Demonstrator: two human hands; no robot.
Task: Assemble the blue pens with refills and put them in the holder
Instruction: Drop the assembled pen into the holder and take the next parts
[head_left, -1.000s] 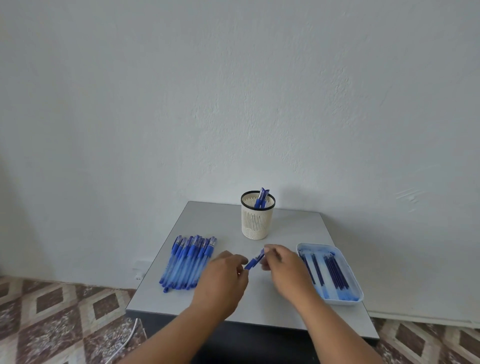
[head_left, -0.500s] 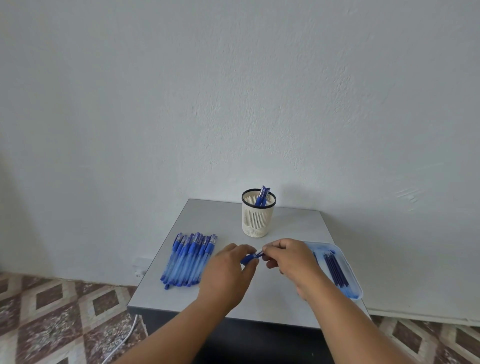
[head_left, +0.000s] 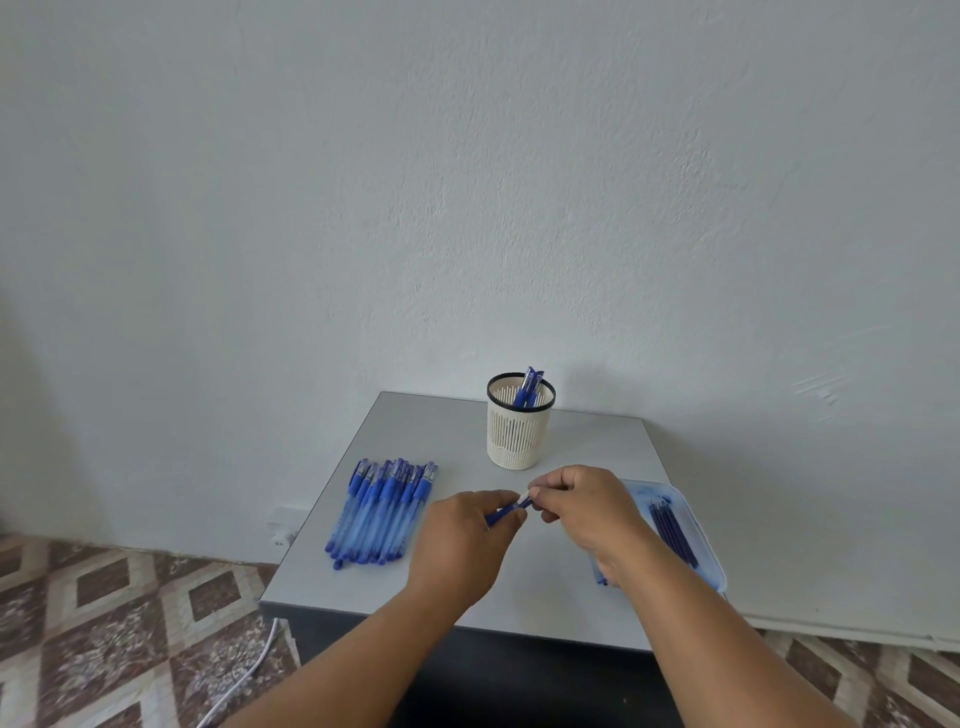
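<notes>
Over the middle of the grey table both hands hold one blue pen. My left hand grips its barrel from below left. My right hand pinches its upper end, where a pale tip shows. Most of the pen is hidden by fingers. A row of several blue pens lies on the left of the table. The cream holder with a black rim stands at the back with two pens in it. Dark blue refills lie in a pale blue tray at the right.
The table stands against a white wall. A patterned tile floor lies below at the left, with a white cable beside the table's front left corner. My right forearm covers the tray's near left part.
My right hand has come left away from the tray and risen a little. Both hands stay closed on the pen, which now lies flatter between them.
</notes>
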